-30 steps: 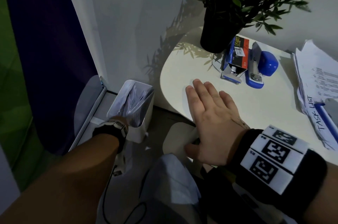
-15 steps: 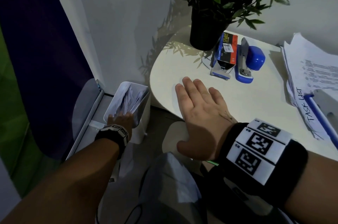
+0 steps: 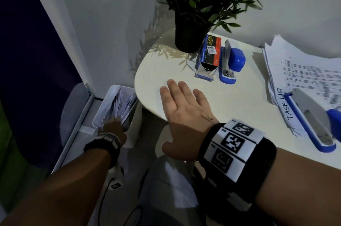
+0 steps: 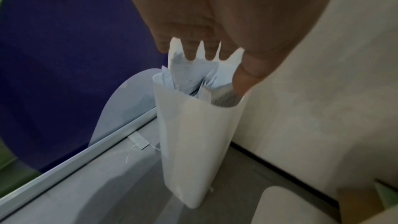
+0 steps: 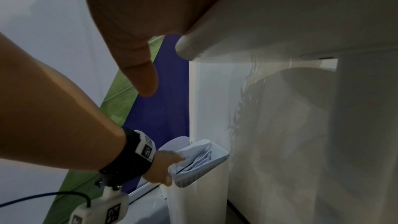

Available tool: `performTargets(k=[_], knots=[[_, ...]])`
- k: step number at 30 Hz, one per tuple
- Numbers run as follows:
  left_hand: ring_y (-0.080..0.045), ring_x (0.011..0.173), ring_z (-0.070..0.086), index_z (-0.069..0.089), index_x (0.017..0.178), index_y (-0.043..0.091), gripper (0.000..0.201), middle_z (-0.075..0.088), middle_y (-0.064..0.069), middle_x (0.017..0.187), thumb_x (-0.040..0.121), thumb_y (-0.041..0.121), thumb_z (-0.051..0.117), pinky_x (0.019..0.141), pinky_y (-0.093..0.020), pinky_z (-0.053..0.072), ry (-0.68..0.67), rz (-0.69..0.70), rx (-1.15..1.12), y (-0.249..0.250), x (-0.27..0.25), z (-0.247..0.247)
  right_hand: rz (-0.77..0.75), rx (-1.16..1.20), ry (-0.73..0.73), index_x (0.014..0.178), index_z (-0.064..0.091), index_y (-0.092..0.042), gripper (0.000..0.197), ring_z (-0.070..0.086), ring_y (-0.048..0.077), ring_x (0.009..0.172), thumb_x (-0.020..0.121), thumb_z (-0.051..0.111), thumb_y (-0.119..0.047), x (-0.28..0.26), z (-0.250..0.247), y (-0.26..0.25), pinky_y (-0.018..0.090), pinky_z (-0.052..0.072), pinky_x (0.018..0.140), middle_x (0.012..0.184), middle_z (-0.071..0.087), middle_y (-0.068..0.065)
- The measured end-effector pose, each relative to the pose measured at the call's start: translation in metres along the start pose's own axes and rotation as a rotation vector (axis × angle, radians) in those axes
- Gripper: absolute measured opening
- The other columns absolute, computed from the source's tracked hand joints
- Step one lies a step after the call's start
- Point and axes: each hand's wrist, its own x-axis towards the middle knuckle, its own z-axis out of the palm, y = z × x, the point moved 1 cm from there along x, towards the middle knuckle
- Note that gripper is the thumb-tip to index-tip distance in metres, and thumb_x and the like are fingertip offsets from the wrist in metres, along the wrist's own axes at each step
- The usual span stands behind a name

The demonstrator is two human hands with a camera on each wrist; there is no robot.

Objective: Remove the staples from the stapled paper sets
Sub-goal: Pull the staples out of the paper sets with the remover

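Reaching down to the floor bin (image 3: 118,107) on the left, the left hand (image 4: 215,23) pinches a paper set (image 4: 193,67) standing inside, probably fetching it. Right hand (image 3: 184,115) lies flat and relaxed on the table (image 3: 230,100), likely for balance.

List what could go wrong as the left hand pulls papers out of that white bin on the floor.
1. The white bin is tall and narrow; the left hand, gripping the papers at its top, might tip it.
2. The papers are crammed in, so one might tear or drag others out.
3. The right hand rests flat on the table, not steadying the bin.
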Motion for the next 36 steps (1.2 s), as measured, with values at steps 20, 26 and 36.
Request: performTargets(k=[20, 26, 36], knots=[[-0.005, 0.094, 0.051, 0.058, 0.112, 0.028, 0.031, 0.048, 0.013, 0.106, 0.084, 0.016, 0.063, 0.085, -0.019, 0.043, 0.423, 0.707, -0.612, 0.170, -0.226, -0.225, 0.169, 0.386, 0.395, 0.131, 0.053, -0.028, 0.049, 0.041, 0.017, 0.128, 0.085, 0.058, -0.044, -0.091, -0.046, 0.081, 0.027, 0.033, 0.103, 0.142, 0.044, -0.006], [-0.010, 0.083, 0.060, 0.059, 0.119, 0.013, 0.032, 0.060, -0.004, 0.116, 0.088, 0.013, 0.061, 0.072, -0.018, 0.052, -0.058, 0.678, -0.594, 0.289, -0.229, -0.214, 0.638, 0.263, 0.172, 0.141, 0.032, -0.035, 0.069, 0.043, 0.033, 0.124, 0.079, 0.056, -0.051, -0.138, -0.033, 0.184, 0.044, 0.040, 0.101, 0.139, 0.038, 0.006], [-0.032, 0.118, 0.053, 0.054, 0.124, 0.006, 0.033, 0.055, -0.013, 0.129, 0.095, 0.020, 0.050, 0.096, -0.036, 0.043, 0.028, 0.456, 0.131, 0.384, -0.187, -0.208, 0.449, 0.246, 0.014, 0.143, 0.016, -0.042, 0.071, 0.053, 0.036, 0.109, 0.087, 0.058, -0.030, -0.150, -0.005, 0.206, 0.038, 0.048, 0.084, 0.123, 0.037, 0.010]])
